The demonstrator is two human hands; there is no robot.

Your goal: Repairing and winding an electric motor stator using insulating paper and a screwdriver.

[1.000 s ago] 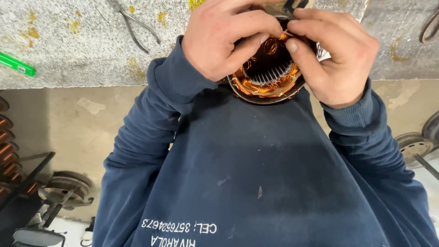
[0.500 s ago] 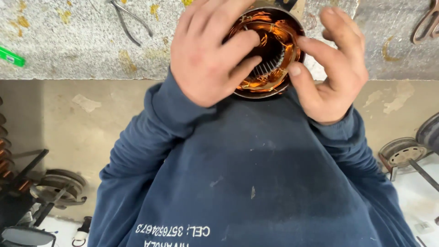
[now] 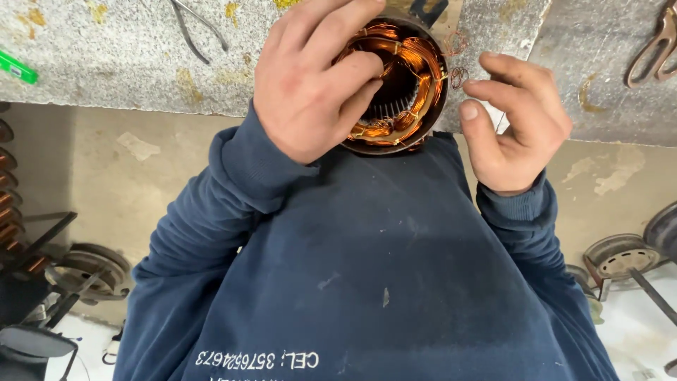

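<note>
So from the head camera, the motor stator (image 3: 395, 85) sat at the near edge of the grey stone workbench (image 3: 106, 63), pressed up against the person's dark blue sweatshirt (image 3: 367, 268), copper windings showing all round the inside of the metal ring. The left hand (image 3: 310, 92) was clamped over its left side, fingers curled over the rim and thumb tucked down into the windings. The right hand (image 3: 518, 123) was just beside the stator but not touching it, fingers loosely curled with the thumb close to the index finger; couldn't tell if it was pinching a strand. A little tangle of loose copper wire (image 3: 457, 60) lay between that hand and the stator. Pliers (image 3: 190, 28) lay further back on the bench, plus a green marker (image 3: 17, 68) far left.
</note>
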